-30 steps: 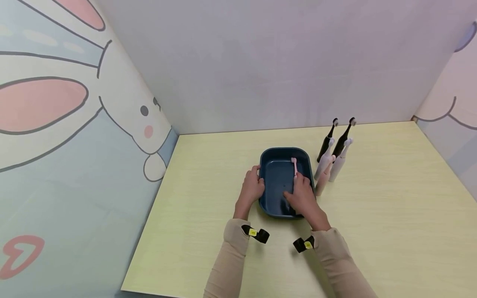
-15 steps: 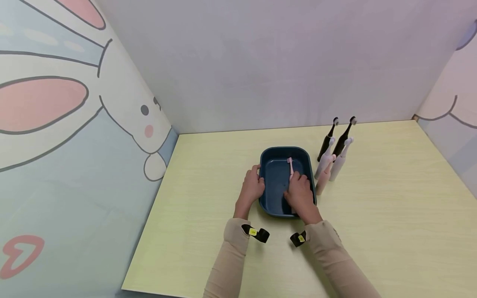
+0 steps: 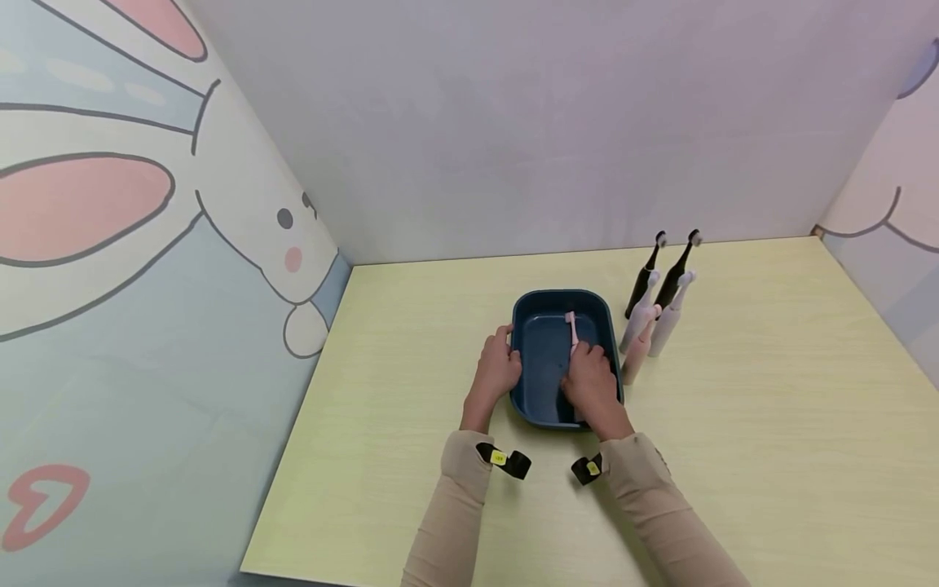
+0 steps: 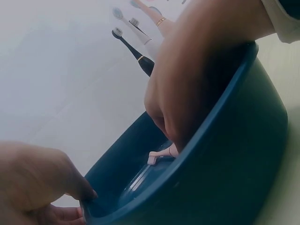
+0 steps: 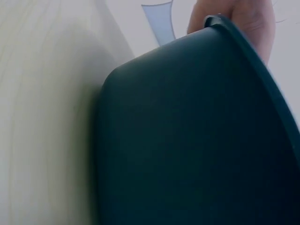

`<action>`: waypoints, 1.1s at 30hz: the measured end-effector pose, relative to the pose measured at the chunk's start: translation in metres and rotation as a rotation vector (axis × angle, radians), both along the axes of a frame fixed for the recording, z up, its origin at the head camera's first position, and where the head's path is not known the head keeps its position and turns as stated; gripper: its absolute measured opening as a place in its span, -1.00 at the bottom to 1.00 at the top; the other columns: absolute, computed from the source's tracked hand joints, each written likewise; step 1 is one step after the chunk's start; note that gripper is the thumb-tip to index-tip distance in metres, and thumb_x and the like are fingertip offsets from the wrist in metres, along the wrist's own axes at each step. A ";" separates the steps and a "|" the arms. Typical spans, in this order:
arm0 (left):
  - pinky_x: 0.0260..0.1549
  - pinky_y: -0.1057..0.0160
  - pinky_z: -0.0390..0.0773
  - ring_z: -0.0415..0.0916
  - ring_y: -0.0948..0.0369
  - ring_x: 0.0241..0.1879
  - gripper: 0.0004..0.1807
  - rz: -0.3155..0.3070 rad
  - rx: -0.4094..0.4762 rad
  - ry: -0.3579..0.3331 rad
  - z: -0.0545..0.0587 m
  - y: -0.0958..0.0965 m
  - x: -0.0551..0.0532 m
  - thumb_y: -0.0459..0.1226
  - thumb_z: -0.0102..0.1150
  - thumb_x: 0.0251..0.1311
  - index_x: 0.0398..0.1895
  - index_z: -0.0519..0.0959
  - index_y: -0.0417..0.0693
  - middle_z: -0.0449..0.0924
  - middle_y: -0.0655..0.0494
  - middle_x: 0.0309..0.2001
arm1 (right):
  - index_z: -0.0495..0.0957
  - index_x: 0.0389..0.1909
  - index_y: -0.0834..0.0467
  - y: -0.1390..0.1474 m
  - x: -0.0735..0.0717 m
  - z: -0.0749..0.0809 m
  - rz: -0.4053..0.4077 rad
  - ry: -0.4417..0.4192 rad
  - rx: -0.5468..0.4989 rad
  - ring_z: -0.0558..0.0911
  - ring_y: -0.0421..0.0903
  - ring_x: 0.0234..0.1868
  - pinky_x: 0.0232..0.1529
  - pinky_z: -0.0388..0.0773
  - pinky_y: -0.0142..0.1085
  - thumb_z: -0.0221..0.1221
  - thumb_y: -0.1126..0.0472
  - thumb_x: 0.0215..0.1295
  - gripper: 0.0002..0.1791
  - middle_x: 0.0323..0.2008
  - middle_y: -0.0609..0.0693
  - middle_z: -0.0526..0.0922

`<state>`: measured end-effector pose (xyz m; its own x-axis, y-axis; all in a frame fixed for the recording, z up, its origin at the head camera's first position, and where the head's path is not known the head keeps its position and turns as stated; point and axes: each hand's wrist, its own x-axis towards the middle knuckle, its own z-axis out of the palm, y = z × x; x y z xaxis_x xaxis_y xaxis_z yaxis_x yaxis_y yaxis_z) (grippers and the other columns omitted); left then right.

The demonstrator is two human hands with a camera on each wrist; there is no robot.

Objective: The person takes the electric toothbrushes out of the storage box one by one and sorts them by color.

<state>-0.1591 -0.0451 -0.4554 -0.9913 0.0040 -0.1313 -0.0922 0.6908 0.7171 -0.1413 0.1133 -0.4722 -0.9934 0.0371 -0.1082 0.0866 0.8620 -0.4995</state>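
A dark blue plastic basin rests on the table. My left hand grips its left rim, thumb over the inside edge and fingers outside, as the left wrist view also shows. Down inside the basin, toward its right side, my right hand holds a pink electric toothbrush. Its small head points away from me, toward the basin's far wall; most of the handle is hidden under the hand. In the left wrist view the toothbrush head lies close over the basin floor. The right wrist view mostly shows the basin's outer wall.
Right of the basin stand several electric toothbrushes upright: a pink one nearest, white ones behind it, black ones at the back. A pale wall rises behind the table, with a rabbit-patterned wall at left.
My right hand has shifted slightly left with the pink toothbrush inside the basin, then stayed nearly still over the last half second. The left hand and basin have hardly moved.
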 end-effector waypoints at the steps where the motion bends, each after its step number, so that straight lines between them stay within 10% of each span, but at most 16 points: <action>1: -0.16 0.12 0.44 0.37 0.11 -0.20 -0.49 0.000 -0.001 0.002 0.000 0.000 0.000 -0.31 -0.08 0.36 0.38 0.24 -0.02 0.40 -0.04 -0.11 | 0.26 -0.01 0.41 0.001 0.000 0.001 0.002 -0.018 -0.013 0.46 0.27 -0.18 -0.28 0.45 0.09 0.11 0.27 0.21 -0.59 -0.15 0.38 0.34; 10: -0.16 0.12 0.45 0.38 0.11 -0.21 -0.49 0.004 -0.003 0.003 0.000 0.000 0.001 -0.32 -0.07 0.36 0.38 0.25 -0.02 0.41 -0.05 -0.12 | 0.13 0.31 0.30 0.006 -0.002 0.002 0.027 -0.065 -0.230 0.45 0.23 -0.02 0.03 0.40 0.09 0.16 0.21 0.21 -0.31 0.11 0.35 0.35; 33: -0.18 0.12 0.44 0.37 0.11 -0.22 -0.49 -0.002 -0.012 0.011 0.001 -0.001 0.000 -0.32 -0.06 0.35 0.37 0.25 -0.03 0.40 -0.04 -0.14 | 0.17 0.32 0.27 0.007 0.015 0.032 0.058 0.259 -0.525 0.49 0.14 0.01 -0.05 0.50 0.00 0.20 0.30 0.17 -0.31 0.16 0.26 0.40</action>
